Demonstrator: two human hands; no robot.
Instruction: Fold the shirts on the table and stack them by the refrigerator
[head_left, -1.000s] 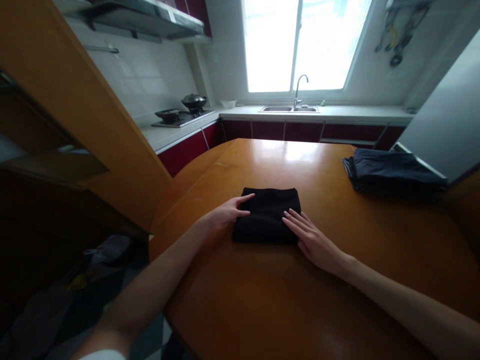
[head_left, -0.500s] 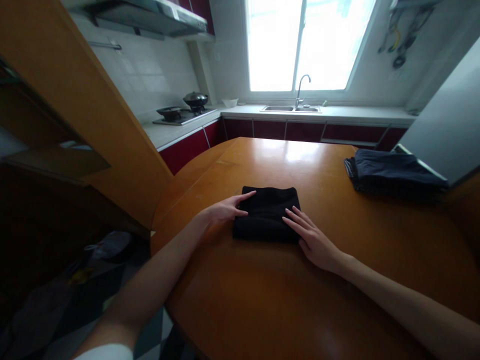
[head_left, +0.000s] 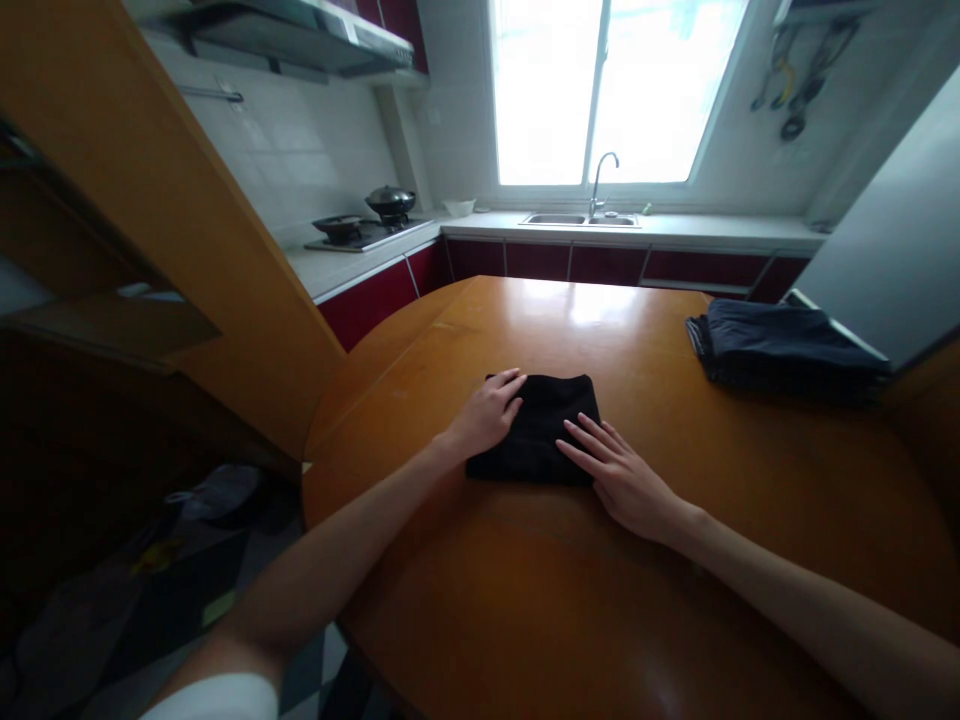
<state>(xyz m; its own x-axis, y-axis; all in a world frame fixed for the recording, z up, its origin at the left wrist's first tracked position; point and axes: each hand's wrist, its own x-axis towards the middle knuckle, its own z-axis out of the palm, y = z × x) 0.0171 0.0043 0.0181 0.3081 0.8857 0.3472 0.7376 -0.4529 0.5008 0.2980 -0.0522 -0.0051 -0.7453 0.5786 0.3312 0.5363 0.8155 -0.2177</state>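
A black folded cloth item (head_left: 541, 425), perhaps a garment, lies flat in a near-square on the wooden table (head_left: 480, 580). Across its left side rests my left hand (head_left: 487, 412), fingers stretched out over the upper left part. My right hand (head_left: 619, 475) lies on the lower right part of the cloth with its fingers spread and extended. Neither hand grips the fabric. The left edge of the cloth is partly covered by my left hand, and its lower right corner by my right.
A stack of folded dark blue trousers or similar clothes (head_left: 787, 345) sits at the table's right side. Behind the table run a counter with a sink (head_left: 555, 218) and a stove (head_left: 367, 235) carrying two pans. A wooden panel (head_left: 247, 300) stands at the left.
My left hand has moved right and further onto the cloth, from its left edge. My right hand has shifted very slightly left.
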